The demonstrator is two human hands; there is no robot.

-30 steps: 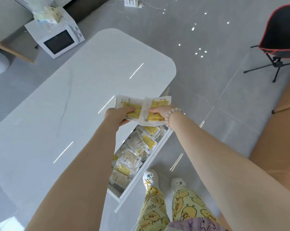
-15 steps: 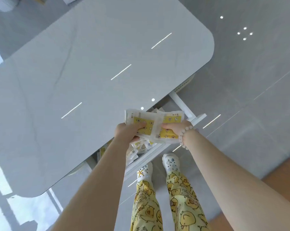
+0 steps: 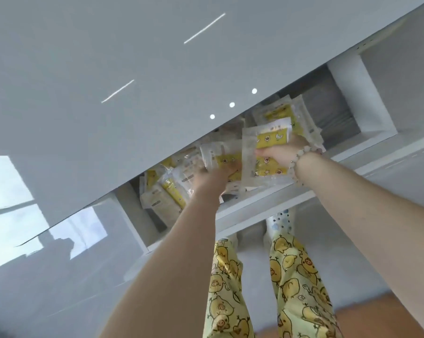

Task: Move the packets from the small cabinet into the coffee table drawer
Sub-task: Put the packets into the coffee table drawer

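The coffee table drawer (image 3: 259, 202) stands pulled out under the white tabletop (image 3: 108, 81), holding several clear packets with yellow labels (image 3: 167, 191). My left hand (image 3: 212, 176) grips one yellow-labelled packet (image 3: 220, 158) low inside the drawer. My right hand (image 3: 279, 152), with a bead bracelet on the wrist, holds another packet (image 3: 264, 154) just to the right, also down in the drawer. More packets (image 3: 281, 113) lie at the drawer's far right end. The small cabinet is out of view.
The glossy tabletop overhangs the back part of the drawer and reflects a window (image 3: 8, 191). My legs in yellow patterned trousers (image 3: 230, 289) and white shoes (image 3: 279, 220) stand right against the drawer front. A strip of wooden floor (image 3: 377, 313) shows at bottom right.
Both hands have dropped from above the table edge down into the open drawer with their packets. The camera has leaned in close over the drawer.
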